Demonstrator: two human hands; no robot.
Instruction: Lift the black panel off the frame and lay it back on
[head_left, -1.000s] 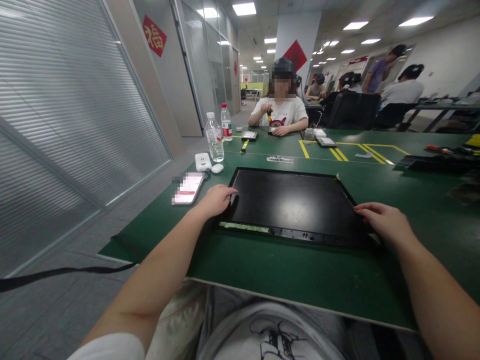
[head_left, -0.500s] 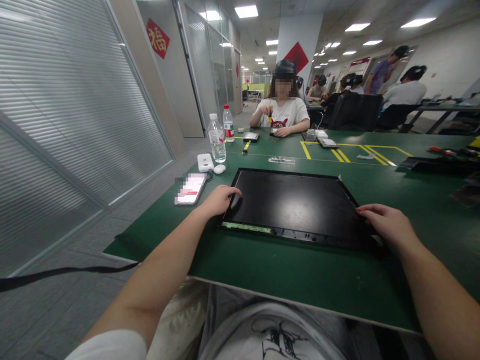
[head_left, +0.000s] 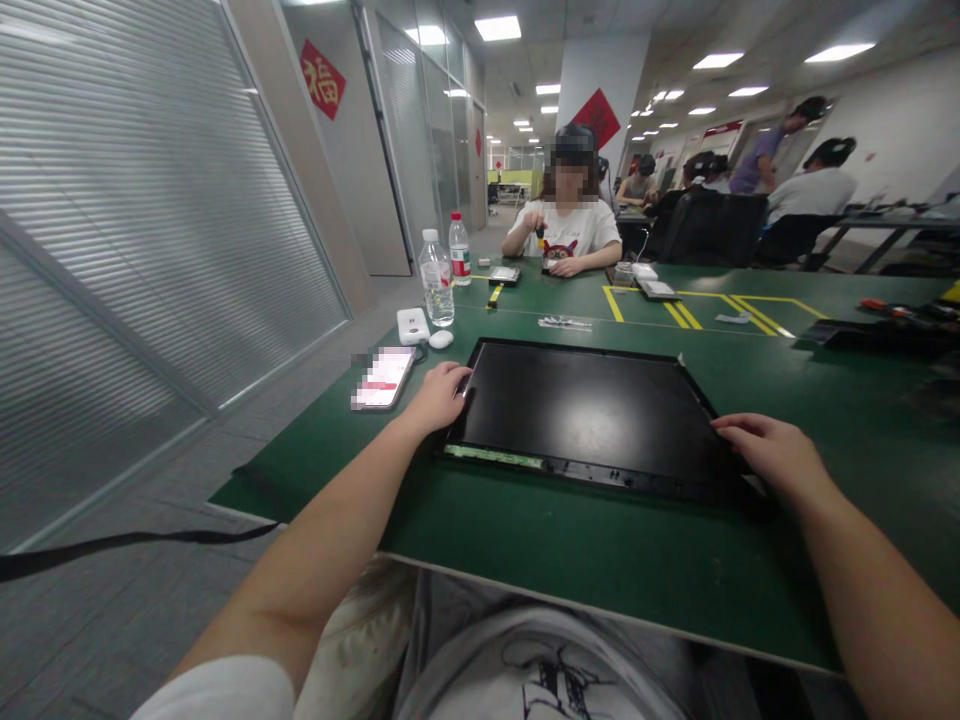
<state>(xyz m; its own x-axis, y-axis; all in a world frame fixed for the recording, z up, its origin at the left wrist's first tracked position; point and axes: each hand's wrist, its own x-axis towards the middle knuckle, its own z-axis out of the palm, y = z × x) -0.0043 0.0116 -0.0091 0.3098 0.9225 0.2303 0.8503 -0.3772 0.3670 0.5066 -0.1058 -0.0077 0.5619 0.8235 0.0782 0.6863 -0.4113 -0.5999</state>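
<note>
A black display panel (head_left: 585,400) lies face up on the green table, with a green circuit strip (head_left: 493,457) along its near left edge. My left hand (head_left: 441,396) grips the panel's left edge, the fingers bent around the side. At the opposite edge, my right hand (head_left: 772,448) pinches the frame between thumb and fingers. The undersides of both hands' fingers are partly hidden. Dark glare covers the panel's glossy middle.
Left of the panel are a lit phone (head_left: 384,378), a white power bank (head_left: 412,326), a round white case (head_left: 441,340) and two water bottles (head_left: 436,280). Small metal parts (head_left: 565,323) lie beyond. Across the table a co-worker (head_left: 570,230) holds a screwdriver over a hard drive. Dark tools sit far right.
My left thumb has drawn back from over the panel's surface to its left edge. The right hand keeps its place on the right edge. The view has shifted slightly.
</note>
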